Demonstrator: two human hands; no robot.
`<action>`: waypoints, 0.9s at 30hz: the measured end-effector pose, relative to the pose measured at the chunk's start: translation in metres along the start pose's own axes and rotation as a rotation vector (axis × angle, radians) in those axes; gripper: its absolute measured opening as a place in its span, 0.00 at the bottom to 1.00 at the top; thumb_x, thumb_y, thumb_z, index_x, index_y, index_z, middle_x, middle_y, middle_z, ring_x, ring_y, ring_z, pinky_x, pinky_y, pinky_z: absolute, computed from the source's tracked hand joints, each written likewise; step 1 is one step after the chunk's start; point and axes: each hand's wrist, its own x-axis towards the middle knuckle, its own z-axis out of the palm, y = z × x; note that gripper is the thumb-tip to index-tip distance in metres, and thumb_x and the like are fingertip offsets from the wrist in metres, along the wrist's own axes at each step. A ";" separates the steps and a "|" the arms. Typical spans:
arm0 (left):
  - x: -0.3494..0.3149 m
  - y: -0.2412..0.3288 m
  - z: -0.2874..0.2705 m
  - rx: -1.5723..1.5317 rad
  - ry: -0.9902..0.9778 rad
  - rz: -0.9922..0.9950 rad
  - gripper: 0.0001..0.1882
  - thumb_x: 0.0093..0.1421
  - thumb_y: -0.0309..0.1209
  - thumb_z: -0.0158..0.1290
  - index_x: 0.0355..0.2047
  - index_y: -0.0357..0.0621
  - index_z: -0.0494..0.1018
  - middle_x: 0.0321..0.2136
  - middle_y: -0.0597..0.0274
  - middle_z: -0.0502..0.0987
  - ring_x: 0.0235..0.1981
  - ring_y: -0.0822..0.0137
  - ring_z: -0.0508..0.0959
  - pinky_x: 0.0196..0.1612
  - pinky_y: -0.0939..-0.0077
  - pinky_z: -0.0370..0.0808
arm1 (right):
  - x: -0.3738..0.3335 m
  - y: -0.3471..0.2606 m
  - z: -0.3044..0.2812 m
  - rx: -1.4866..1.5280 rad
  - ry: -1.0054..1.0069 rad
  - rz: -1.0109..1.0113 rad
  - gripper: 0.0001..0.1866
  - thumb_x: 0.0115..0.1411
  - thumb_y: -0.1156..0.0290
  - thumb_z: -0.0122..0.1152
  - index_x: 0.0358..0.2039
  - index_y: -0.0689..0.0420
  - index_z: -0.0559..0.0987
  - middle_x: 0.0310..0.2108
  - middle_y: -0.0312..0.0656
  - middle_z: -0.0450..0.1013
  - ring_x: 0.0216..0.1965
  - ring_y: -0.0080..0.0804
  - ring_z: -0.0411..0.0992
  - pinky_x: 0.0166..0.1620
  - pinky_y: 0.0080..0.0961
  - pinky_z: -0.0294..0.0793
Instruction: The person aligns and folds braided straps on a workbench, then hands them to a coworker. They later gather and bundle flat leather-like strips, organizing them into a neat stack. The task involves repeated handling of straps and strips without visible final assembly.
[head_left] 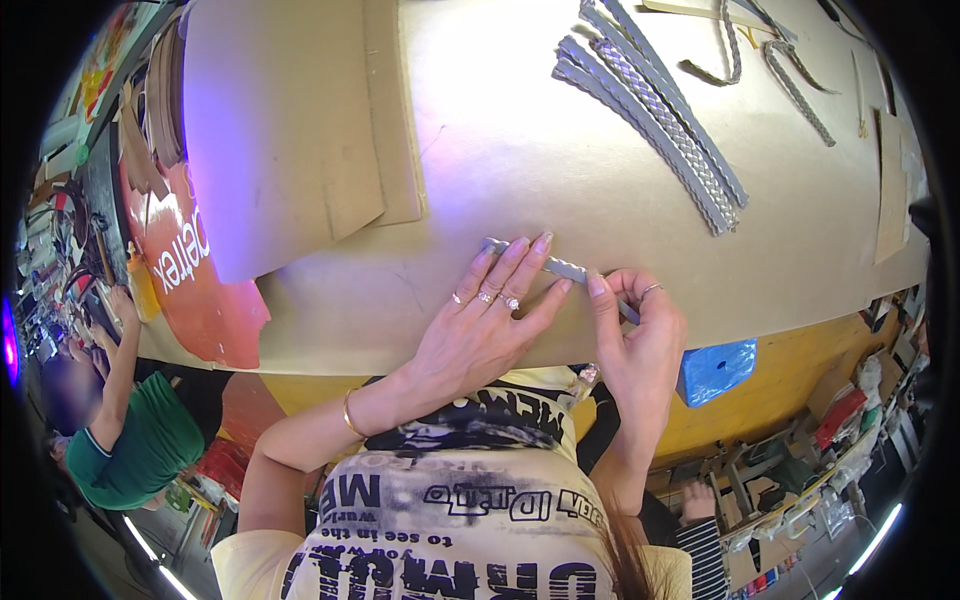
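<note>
A grey braided strip (566,269) slants over the near side of the surface (340,310), passing beneath the outstretched fingers of the left hand (472,325), while the right hand (645,332) pinches it near its right end between thumb and curled fingers; whether it touches the surface is hard to tell

A wide tan table (340,320) is stretching across the upper half, its top reflecting white glare and a violet tint. A yellow floor (800,360) is showing beyond its near edge, where a blue stool (718,372) is standing. Crowded shelves (765,480) are filling the lower right; clutter (65,235) is crowding the far left. Strip lights (141,538) are glowing in both lower corners.
</note>
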 end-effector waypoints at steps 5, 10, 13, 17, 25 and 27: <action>-0.001 0.000 0.001 0.020 -0.007 0.002 0.30 0.54 0.36 0.58 0.58 0.50 0.67 0.66 0.45 0.57 0.66 0.50 0.59 0.68 0.54 0.51 | -0.001 -0.001 0.001 -0.025 0.005 0.012 0.11 0.59 0.66 0.65 0.28 0.61 0.78 0.21 0.43 0.74 0.17 0.34 0.71 0.24 0.28 0.68; -0.001 0.000 -0.001 0.009 -0.007 -0.018 0.32 0.58 0.40 0.55 0.60 0.39 0.64 0.67 0.49 0.56 0.69 0.55 0.54 0.70 0.56 0.50 | 0.000 -0.002 0.002 -0.036 0.011 0.000 0.11 0.59 0.66 0.64 0.27 0.61 0.78 0.21 0.44 0.74 0.18 0.35 0.72 0.25 0.29 0.69; -0.001 0.001 -0.002 0.006 -0.014 -0.028 0.33 0.58 0.40 0.55 0.61 0.37 0.63 0.67 0.50 0.56 0.69 0.56 0.55 0.70 0.56 0.50 | 0.000 -0.002 0.002 -0.028 0.015 -0.007 0.11 0.60 0.66 0.64 0.27 0.61 0.78 0.22 0.44 0.74 0.18 0.36 0.72 0.25 0.29 0.69; 0.000 0.001 -0.003 0.009 -0.018 -0.031 0.32 0.59 0.40 0.54 0.61 0.38 0.63 0.66 0.50 0.57 0.68 0.56 0.56 0.69 0.56 0.51 | -0.001 -0.002 0.002 -0.031 0.007 0.007 0.11 0.60 0.66 0.64 0.27 0.61 0.78 0.22 0.44 0.74 0.18 0.36 0.72 0.25 0.30 0.69; 0.001 0.002 -0.001 0.013 -0.004 -0.027 0.33 0.59 0.39 0.54 0.62 0.40 0.62 0.66 0.49 0.58 0.67 0.53 0.57 0.69 0.55 0.49 | 0.000 -0.001 0.003 -0.047 0.023 -0.007 0.11 0.60 0.66 0.64 0.28 0.61 0.78 0.22 0.44 0.74 0.19 0.36 0.72 0.25 0.31 0.69; 0.001 0.003 -0.001 0.001 -0.004 -0.031 0.33 0.58 0.38 0.54 0.63 0.40 0.62 0.66 0.49 0.58 0.67 0.52 0.57 0.69 0.54 0.48 | 0.000 -0.001 0.003 -0.046 0.023 -0.005 0.11 0.60 0.66 0.63 0.28 0.60 0.78 0.22 0.44 0.74 0.19 0.36 0.72 0.26 0.31 0.69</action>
